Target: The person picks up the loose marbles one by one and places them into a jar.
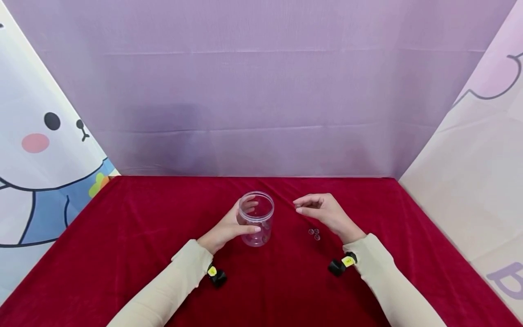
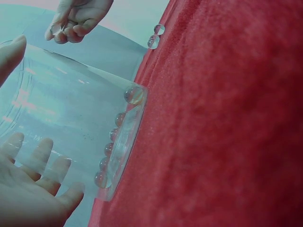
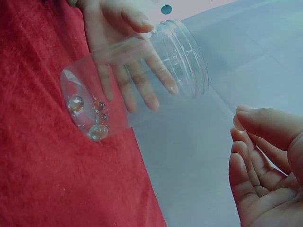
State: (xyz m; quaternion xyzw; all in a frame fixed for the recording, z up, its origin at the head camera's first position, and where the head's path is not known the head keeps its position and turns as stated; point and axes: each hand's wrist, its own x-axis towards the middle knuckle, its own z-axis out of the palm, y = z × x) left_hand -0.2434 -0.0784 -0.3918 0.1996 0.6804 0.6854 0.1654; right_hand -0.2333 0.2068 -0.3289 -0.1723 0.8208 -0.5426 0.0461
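My left hand point(image 1: 229, 228) grips a clear plastic jar point(image 1: 261, 229) from its left side, the thumb across the front and the fingers behind. The lidless jar stands with its mouth up over the red cloth. Several clear glass marbles point(image 2: 134, 94) lie along its bottom, seen through the wall in both wrist views. To the right of the jar, my right hand point(image 1: 328, 214) is raised and pinches one clear marble point(image 3: 239, 124) between thumb and forefinger. Below that hand, three more clear marbles point(image 1: 316, 232) sit close together on the cloth.
A red velvet cloth point(image 1: 286, 281) covers the table. Behind it hangs a plain lilac curtain point(image 1: 253, 104), with cartoon-printed panels point(image 1: 49, 181) at the sides. Each wrist wears a black camera point(image 1: 337, 267) on a strap.
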